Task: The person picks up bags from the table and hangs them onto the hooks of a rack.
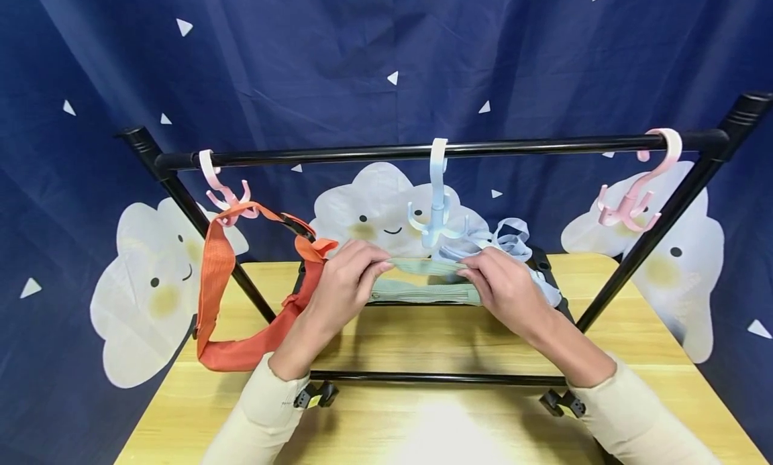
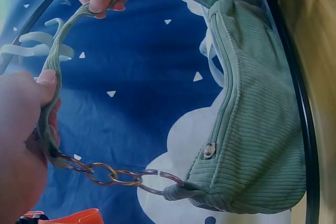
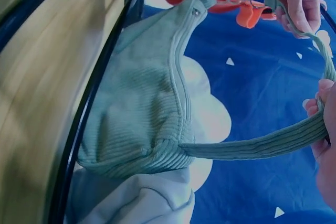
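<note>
A: What is gripped?
B: The green strap (image 1: pixel 425 267) is pinched by the left hand (image 1: pixel 350 277) and right hand (image 1: pixel 508 287) — the best hold, probably.
A: And the corduroy bag (image 2: pixel 257 114)?
B: It is seen below the strap — soft and light, it is judged.

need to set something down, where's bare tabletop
Free: pale wooden table between the cream sleeves, before the long black lower front bar, and right of the black right post. Crowded: around the green corduroy bag and pale blue fabric bundle; left, by the orange fabric bag.
</note>
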Demonstrator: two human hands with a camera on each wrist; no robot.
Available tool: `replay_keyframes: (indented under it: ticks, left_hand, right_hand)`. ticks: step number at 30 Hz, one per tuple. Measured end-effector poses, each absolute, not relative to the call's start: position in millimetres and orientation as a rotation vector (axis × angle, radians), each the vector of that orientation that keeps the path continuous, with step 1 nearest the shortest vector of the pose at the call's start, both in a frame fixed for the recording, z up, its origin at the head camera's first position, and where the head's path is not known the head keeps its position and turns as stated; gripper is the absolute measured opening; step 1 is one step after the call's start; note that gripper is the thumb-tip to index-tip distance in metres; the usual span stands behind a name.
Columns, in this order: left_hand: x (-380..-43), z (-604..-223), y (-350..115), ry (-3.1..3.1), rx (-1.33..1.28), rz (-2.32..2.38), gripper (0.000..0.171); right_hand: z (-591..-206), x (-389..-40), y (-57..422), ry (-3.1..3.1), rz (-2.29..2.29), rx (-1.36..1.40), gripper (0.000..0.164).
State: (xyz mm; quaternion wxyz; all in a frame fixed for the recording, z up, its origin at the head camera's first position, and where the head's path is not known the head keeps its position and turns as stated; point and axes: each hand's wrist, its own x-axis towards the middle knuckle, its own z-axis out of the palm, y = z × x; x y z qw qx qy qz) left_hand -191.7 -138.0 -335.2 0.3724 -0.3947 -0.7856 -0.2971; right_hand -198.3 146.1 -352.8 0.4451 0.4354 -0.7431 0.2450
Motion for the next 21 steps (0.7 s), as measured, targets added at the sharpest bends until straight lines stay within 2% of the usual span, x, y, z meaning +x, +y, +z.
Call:
replay_keyframes:
  ticks: [21]
  left_hand:
    - [-190,-309,-132,-1.917,-1.055,-0.653,0.006]
  right_hand:
    - [-328,-195,154,-1.705,0.493,1.077,0.034]
